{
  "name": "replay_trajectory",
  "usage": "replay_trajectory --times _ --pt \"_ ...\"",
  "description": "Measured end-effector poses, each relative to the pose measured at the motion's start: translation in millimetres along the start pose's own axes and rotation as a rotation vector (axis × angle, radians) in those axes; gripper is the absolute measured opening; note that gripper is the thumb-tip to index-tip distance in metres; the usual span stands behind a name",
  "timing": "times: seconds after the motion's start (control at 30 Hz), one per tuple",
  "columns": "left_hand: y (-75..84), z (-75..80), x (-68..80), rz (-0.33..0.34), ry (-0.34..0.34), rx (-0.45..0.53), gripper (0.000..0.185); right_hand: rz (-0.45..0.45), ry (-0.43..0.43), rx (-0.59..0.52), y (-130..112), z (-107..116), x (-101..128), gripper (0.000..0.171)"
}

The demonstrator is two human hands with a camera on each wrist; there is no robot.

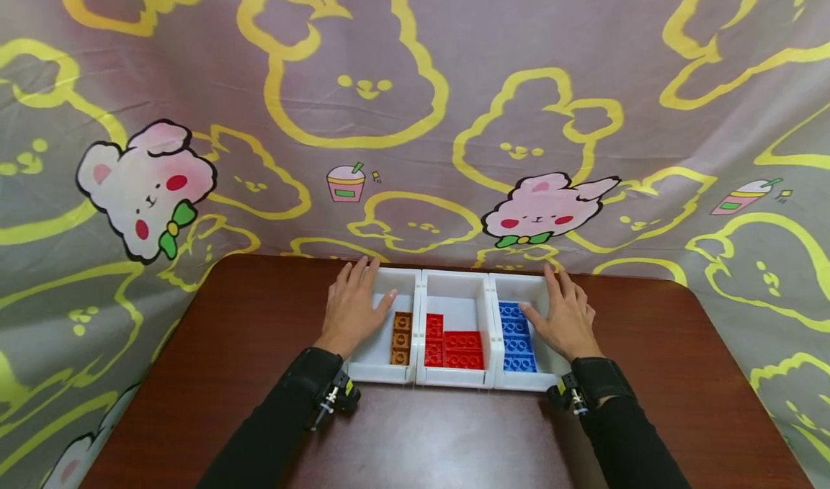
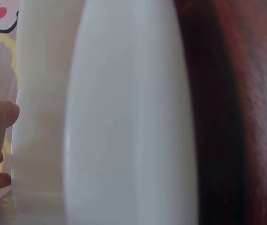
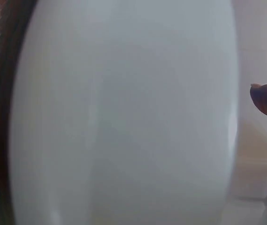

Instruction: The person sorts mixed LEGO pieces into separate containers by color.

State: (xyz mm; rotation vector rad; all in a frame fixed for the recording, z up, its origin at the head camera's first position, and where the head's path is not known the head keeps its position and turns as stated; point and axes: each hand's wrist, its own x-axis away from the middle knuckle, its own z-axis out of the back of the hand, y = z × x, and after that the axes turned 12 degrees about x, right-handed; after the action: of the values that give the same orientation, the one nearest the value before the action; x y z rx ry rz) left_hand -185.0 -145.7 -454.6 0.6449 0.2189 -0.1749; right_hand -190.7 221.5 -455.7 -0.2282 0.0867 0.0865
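Resting hands: both lie flat over the outer bins of a row of three white plastic bins (image 1: 454, 284) at the far edge of the dark brown wooden table (image 1: 246, 345).
Left hand (image 1: 353, 307): fingers straight and spread, laid across the left bin's outer wall and floor, grasping nothing; the thumb points toward the stack of brown toy bricks (image 1: 401, 338).
Right hand (image 1: 565, 316): likewise flat and released on the right bin, thumb beside the blue toy bricks (image 1: 517, 336).
Middle bin: red toy bricks (image 1: 452, 343), untouched by either hand.
Wrist views: filled by blurred white bin wall (image 2: 128, 112); only a fingertip shows at each frame's edge.
Backdrop: grey cartoon-bunny cloth (image 1: 415, 114) just behind the bins.
Risk: in my judgement, uneven pressing from the flat palms could tip or slide the light bins apart, spilling bricks; a pull toward the near edge might snag nothing but could scatter the loose stacks.
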Motion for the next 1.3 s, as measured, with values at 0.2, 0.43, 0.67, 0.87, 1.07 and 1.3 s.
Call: replay_trajectory --times 0.2,0.43,0.67,0.87,1.07,1.3 --pt "-1.3 -1.4 3.5 -0.251 0.036 0.010 0.058 -0.014 0.042 -0.010 4.1 -2.4 3.9 0.092" --pt "-2.0 -4.2 7.3 -0.489 -0.153 -0.204 0.067 -0.004 0.080 0.002 7.7 -5.4 6.4 0.097" --pt "6.0 -0.3 9.1 -0.433 -0.330 -0.376 0.072 -0.004 0.072 0.016 7.1 -6.0 5.9 0.098" --pt "19.5 -7.3 1.5 -0.309 -0.492 -0.216 0.041 -0.011 0.060 0.018 5.4 -7.1 4.3 0.098" --pt "22.0 -8.7 -5.5 -0.180 -0.529 -0.052 0.028 -0.008 0.052 0.020 3.6 -8.5 3.2 0.096" --pt "23.5 -1.9 -11.0 -0.084 -0.511 0.081 0.023 -0.001 0.083 0.038 4.2 -7.5 1.0 0.095"
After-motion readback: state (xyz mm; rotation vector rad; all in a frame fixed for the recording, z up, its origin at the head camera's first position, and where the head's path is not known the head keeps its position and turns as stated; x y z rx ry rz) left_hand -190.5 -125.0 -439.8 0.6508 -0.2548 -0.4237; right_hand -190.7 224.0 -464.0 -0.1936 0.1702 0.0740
